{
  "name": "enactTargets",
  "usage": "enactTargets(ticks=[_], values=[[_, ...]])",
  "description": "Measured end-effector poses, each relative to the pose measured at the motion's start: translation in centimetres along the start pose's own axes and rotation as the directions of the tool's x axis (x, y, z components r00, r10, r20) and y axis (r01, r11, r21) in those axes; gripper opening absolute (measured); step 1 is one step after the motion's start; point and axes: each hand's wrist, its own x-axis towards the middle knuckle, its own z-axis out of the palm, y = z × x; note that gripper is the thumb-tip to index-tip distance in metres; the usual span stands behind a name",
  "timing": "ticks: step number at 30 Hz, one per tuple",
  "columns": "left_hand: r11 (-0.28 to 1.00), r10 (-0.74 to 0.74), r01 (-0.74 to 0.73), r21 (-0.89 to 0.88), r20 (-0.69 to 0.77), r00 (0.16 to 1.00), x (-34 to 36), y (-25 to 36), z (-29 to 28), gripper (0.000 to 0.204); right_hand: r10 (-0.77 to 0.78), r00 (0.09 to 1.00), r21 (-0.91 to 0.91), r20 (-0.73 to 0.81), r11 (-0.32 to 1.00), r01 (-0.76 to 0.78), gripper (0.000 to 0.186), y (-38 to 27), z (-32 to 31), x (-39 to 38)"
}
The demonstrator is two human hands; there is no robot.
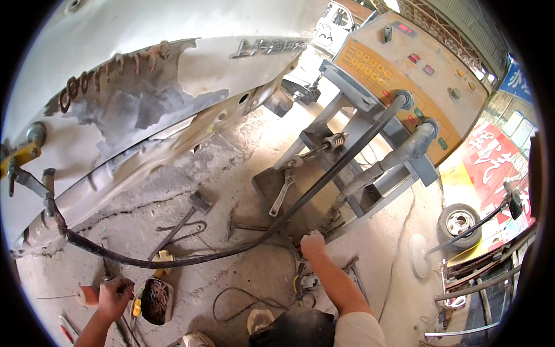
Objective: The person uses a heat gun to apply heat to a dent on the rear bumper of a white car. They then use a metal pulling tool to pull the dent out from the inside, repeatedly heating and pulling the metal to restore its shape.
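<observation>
Machine stand (433,58) rises ahead of the right hand (313,244), whose fingers are curled together just before the stand's lower frame; whether they pinch anything I cannot tell. Well left of the stand, the left hand (114,296) is bent beside an open container (170,301), its grip unclear. From the stand a black cable (153,264) sags toward the white car body (144,23), presumably slack for reach; a hammer (200,202) lies left of the stand, probably for handiness

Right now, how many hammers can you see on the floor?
2. The larger hammer lies left of the picture's centre; the smaller hammer lies to its right, nearer the machine. Others may be hidden.
</observation>
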Motion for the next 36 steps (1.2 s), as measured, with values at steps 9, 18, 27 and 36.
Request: enactTargets(ticks=[9,18,27,36], values=[[0.996,-0.056,0.057,-0.071,0.011,0.998,0.6,-1.4,0.5,0.011,0.248,0.965,0.339,-0.089,0.918,-0.205,0.013,2.5,1.0,-1.4],[0.978,-0.164,0.162,0.130,0.002,0.987,-2.6,0.9,1.8,0.016,0.055,0.998,0.102,-0.038,0.993,-0.051,0.010,0.9,5.2,5.6],[0.951,-0.311,0.310,-0.022,-0.080,0.947,-6.7,-0.7,5.4,0.015,-0.222,0.940,0.030,-0.258,0.971,0.237,0.009,2.0,5.8,7.1],[0.978,-0.067,0.061,0.200,0.026,0.997,-3.6,-0.6,5.7,0.015,-0.026,0.853,0.208,-0.521,0.966,0.156,0.014,2.3,-5.7,-0.9]])
